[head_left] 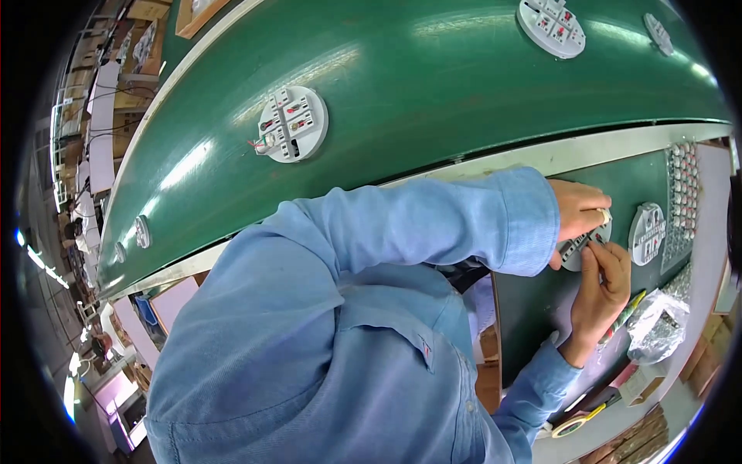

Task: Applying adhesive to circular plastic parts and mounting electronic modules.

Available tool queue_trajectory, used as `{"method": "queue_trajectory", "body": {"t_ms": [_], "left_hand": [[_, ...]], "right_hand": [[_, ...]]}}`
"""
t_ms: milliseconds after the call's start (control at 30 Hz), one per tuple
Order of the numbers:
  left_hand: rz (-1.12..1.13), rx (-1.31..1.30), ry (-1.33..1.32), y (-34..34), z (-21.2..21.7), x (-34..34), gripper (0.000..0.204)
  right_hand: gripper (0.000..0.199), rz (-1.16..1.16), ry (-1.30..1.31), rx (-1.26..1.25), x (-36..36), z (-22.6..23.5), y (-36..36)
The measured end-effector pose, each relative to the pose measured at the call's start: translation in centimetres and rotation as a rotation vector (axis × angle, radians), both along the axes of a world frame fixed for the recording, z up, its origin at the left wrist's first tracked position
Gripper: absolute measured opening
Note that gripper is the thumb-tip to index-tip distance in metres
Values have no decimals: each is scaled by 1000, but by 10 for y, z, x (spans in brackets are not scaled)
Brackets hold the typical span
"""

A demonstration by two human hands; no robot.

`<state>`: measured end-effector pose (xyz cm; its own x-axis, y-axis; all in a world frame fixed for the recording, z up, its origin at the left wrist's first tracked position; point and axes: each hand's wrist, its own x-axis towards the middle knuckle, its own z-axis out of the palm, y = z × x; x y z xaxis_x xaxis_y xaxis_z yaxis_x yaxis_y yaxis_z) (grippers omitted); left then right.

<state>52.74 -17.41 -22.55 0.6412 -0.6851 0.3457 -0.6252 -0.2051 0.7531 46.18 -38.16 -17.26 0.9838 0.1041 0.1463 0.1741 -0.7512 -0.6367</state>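
Observation:
A round white plastic base [573, 260] with dark slots lies on the green worktop, mostly covered by my hands. My left hand [581, 210] is wrapped over its far edge, and a small cream-coloured piece [605, 217] shows at its fingertips. From the near side my right hand [603, 288] reaches in, its thumb and fingers pinched together at the slots. Whatever sits between those fingertips is too small to make out. Just right of both hands rests a second round white base [648, 233], apart from them.
Beyond my left arm runs a green conveyor belt [402, 100] carrying several round white bases [311, 127]. A clear tray [683, 193] of small red-and-white parts stands at the right. Nearer lie a clear plastic bag [658, 329], a small carton [641, 385] and yellow-handled scissors [578, 422].

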Motion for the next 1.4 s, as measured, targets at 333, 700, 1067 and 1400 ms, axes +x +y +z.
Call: {"method": "queue_trajectory", "body": {"t_ms": [333, 700, 1067, 1400], "left_hand": [[36, 22, -43, -4, 2, 0, 81], [69, 4, -90, -3, -3, -3, 80], [41, 19, -86, -4, -6, 2, 78], [9, -18, -71, -10, -1, 3, 80]], "right_hand": [[12, -179, -110, -23, -11, -12, 13], [13, -230, -18, 38, -6, -5, 8], [15, 40, -88, -30, 0, -13, -9], [13, -244, -239, -5, -18, -37, 8]]}}
